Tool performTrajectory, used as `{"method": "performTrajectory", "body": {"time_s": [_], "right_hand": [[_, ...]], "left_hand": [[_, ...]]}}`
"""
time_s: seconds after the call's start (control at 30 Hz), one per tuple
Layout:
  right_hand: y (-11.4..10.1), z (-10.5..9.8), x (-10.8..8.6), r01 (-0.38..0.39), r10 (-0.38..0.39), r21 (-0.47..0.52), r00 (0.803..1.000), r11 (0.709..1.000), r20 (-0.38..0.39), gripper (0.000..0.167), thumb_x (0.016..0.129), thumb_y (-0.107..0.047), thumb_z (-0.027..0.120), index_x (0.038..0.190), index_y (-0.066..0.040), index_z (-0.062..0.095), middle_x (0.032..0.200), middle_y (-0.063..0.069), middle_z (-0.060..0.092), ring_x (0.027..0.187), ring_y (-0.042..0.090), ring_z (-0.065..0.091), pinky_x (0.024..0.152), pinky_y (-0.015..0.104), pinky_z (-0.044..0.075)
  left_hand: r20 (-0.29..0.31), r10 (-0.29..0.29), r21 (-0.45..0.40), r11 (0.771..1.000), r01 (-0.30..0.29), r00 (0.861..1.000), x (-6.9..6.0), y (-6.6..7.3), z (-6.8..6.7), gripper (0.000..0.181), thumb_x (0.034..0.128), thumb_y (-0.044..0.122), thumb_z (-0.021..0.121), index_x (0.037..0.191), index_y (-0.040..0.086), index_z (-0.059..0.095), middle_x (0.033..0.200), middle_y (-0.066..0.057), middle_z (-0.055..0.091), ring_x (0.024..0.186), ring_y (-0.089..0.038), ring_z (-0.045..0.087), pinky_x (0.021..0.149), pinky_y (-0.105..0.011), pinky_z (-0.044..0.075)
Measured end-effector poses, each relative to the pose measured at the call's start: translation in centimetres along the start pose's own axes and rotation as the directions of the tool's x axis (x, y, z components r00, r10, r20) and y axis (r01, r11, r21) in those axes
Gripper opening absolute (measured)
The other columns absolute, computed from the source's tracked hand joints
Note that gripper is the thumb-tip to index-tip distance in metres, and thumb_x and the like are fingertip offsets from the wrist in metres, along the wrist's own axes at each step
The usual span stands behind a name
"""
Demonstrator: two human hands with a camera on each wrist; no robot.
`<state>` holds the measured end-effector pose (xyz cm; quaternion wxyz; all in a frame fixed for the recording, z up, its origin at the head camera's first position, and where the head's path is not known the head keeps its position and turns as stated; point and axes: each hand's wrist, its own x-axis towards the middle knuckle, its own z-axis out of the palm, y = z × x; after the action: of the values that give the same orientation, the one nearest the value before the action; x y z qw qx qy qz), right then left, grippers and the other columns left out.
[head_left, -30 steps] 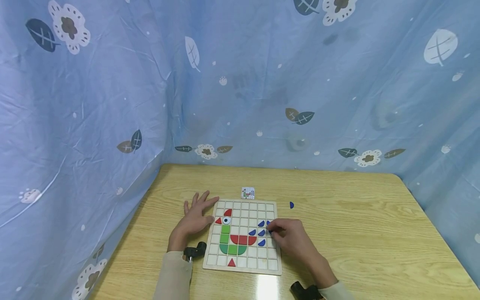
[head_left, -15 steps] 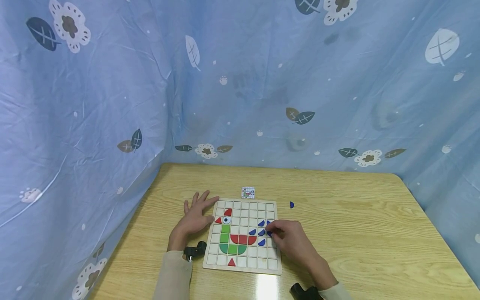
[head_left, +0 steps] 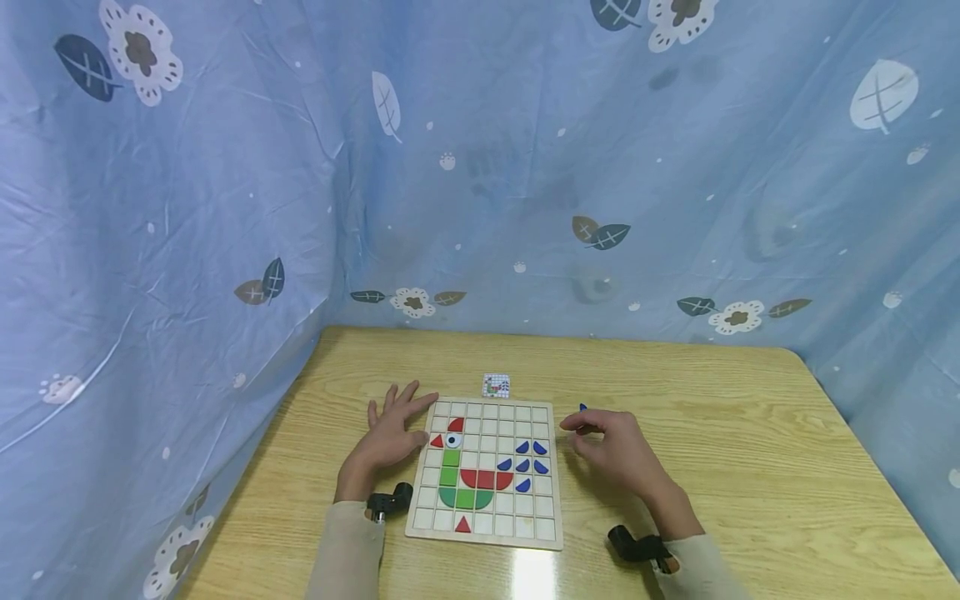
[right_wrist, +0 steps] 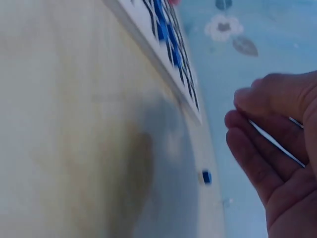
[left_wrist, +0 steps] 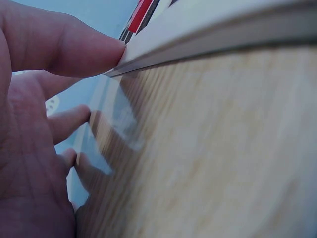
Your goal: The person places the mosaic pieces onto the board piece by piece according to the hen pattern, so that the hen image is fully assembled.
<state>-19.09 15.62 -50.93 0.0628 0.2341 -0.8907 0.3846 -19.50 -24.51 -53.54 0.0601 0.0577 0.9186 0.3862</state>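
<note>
A wooden grid board (head_left: 503,527) lies on the table with flat coloured pieces in its cells, forming a bird-like figure. My left hand (head_left: 386,442) rests at the board's left side with fingers spread. Its thumb (left_wrist: 94,52) touches the board's edge in the left wrist view. My right hand (head_left: 618,454) is over the table just right of the board, fingers loosely bent and holding nothing. Beyond its fingertips lies one loose blue piece (head_left: 582,407), partly hidden by the hand; the right wrist view shows it small and blurred. Several blue pieces (head_left: 522,466) sit in the board's right-hand cells.
A small printed card (head_left: 496,386) with a matching picture lies behind the board. The wooden table (head_left: 735,467) reaches out to the right. A blue patterned curtain (head_left: 480,167) hangs behind and at both sides.
My right hand has let go of a blue piece in the board's right column and moved right and away, towards the loose blue piece. The left hand has stayed put.
</note>
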Motion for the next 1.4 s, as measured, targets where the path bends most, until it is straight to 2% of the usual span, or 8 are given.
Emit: {"method": "performTrajectory", "body": {"time_s": [0.3, 0.47, 0.6, 0.7, 0.83, 1.17, 1.4], "right_hand": [[3.4, -1.2, 3.4, 0.031, -0.029, -0.032, 0.998, 0.999, 0.064, 0.025, 0.089, 0.000, 0.081, 0.112, -0.011, 0.085, 0.110, 0.002, 0.084, 0.102, 0.024, 0.080, 0.094, 0.052, 0.065], [4.5, -1.1, 4.9, 0.032, -0.024, -0.062, 0.992, 0.998, 0.120, 0.024, 0.089, -0.002, 0.083, 0.110, -0.013, 0.086, 0.110, 0.001, 0.084, 0.104, 0.023, 0.080, 0.094, 0.048, 0.065], [5.0, -1.1, 5.3, 0.019, -0.011, -0.047, 0.988, 0.999, 0.154, 0.022, 0.091, -0.002, 0.082, 0.110, -0.014, 0.085, 0.110, 0.001, 0.084, 0.106, 0.024, 0.080, 0.094, 0.045, 0.065], [5.3, -1.2, 4.8, 0.004, 0.004, -0.051, 0.988, 0.999, 0.153, 0.021, 0.092, -0.003, 0.082, 0.109, -0.016, 0.085, 0.111, 0.000, 0.084, 0.108, 0.024, 0.079, 0.096, 0.045, 0.065], [5.4, -1.3, 3.2, -0.009, 0.016, -0.062, 0.993, 0.998, 0.117, 0.022, 0.092, -0.002, 0.083, 0.107, -0.017, 0.085, 0.109, -0.002, 0.084, 0.107, 0.023, 0.080, 0.096, 0.043, 0.065], [4.0, -2.0, -1.2, -0.096, 0.099, -0.071, 0.994, 0.993, 0.041, 0.024, 0.091, 0.000, 0.083, 0.108, -0.017, 0.085, 0.108, -0.004, 0.084, 0.105, 0.023, 0.080, 0.093, 0.040, 0.066], [3.6, -2.1, -1.9, -0.120, 0.121, -0.064, 0.993, 0.991, 0.011, 0.022, 0.091, 0.000, 0.083, 0.108, -0.014, 0.085, 0.107, -0.002, 0.084, 0.103, 0.022, 0.081, 0.089, 0.036, 0.066]], "left_hand": [[-0.006, 0.008, -0.001, 1.000, -0.008, 1.000, -0.2, 0.0, -0.1, 0.072, 0.0937, 0.009, 0.067, 0.164, 0.019, 0.054, 0.183, -0.018, 0.019, 0.170, -0.047, -0.008, 0.128, -0.072, -0.021], [-0.010, 0.016, -0.006, 1.000, -0.016, 1.000, -0.2, 0.1, -0.1, 0.072, 0.0925, 0.008, 0.068, 0.163, 0.018, 0.055, 0.183, -0.019, 0.020, 0.170, -0.049, -0.006, 0.127, -0.073, -0.020], [-0.001, 0.007, 0.006, 1.000, -0.007, 1.000, -0.2, 0.2, 0.0, 0.072, 0.0943, 0.009, 0.068, 0.164, 0.020, 0.053, 0.184, -0.016, 0.019, 0.171, -0.046, -0.007, 0.128, -0.072, -0.020], [-0.004, 0.016, 0.006, 1.000, -0.016, 1.000, -0.2, 0.1, 0.0, 0.072, 0.0938, 0.009, 0.068, 0.164, 0.019, 0.054, 0.183, -0.018, 0.019, 0.170, -0.048, -0.007, 0.127, -0.073, -0.020], [-0.012, 0.024, 0.001, 1.000, -0.024, 1.000, -0.1, 0.1, 0.0, 0.071, 0.0928, 0.008, 0.069, 0.162, 0.018, 0.056, 0.183, -0.020, 0.020, 0.170, -0.050, -0.006, 0.127, -0.074, -0.020], [-0.002, 0.021, 0.009, 1.000, -0.021, 1.000, -0.2, 0.0, 0.0, 0.071, 0.0936, 0.009, 0.068, 0.163, 0.018, 0.054, 0.183, -0.019, 0.019, 0.170, -0.049, -0.007, 0.127, -0.074, -0.020], [-0.008, 0.022, 0.017, 1.000, -0.022, 1.000, -0.2, 0.1, 0.1, 0.073, 0.0924, 0.009, 0.068, 0.163, 0.018, 0.055, 0.183, -0.019, 0.019, 0.169, -0.050, -0.007, 0.127, -0.074, -0.021]]}}
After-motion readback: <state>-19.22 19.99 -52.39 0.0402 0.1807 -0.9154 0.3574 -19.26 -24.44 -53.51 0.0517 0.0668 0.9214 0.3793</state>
